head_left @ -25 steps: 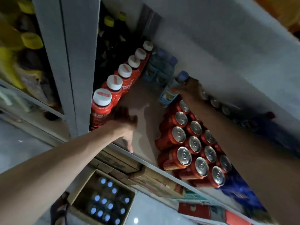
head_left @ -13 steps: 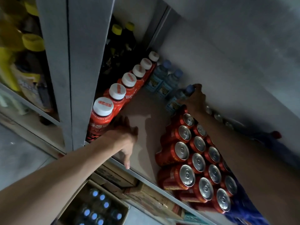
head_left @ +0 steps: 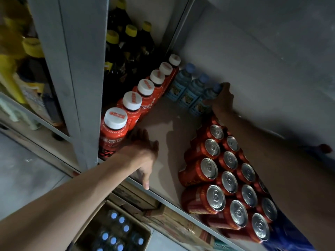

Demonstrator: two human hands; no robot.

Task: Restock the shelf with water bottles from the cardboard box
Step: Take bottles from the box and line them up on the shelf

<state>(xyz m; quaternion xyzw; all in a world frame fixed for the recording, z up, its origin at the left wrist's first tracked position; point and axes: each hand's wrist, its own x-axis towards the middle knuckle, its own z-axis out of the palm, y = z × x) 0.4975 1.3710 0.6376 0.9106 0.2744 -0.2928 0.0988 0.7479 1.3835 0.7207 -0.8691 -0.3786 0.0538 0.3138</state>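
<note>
Right hand (head_left: 223, 99) is deep at the back of the shelf (head_left: 163, 122), fingers (head_left: 225, 86) curled round the top of a water bottle (head_left: 206, 98) with a blue cap. That bottle stands upright against the back wall, just beside two more water bottles (head_left: 188, 86) in a row. Left hand (head_left: 143, 153) lies palm down near the front of the shelf, fingers spread and holding nothing, thumb reaching to the front edge. It sits just beside the nearest of the red bottles (head_left: 116, 127) with white caps, lined up along the left side. Red cans (head_left: 210, 168) are packed on the right, under the right forearm. Down below, the cardboard box (head_left: 143, 228) is open on the floor, blue caps (head_left: 113, 215) showing inside.
</note>
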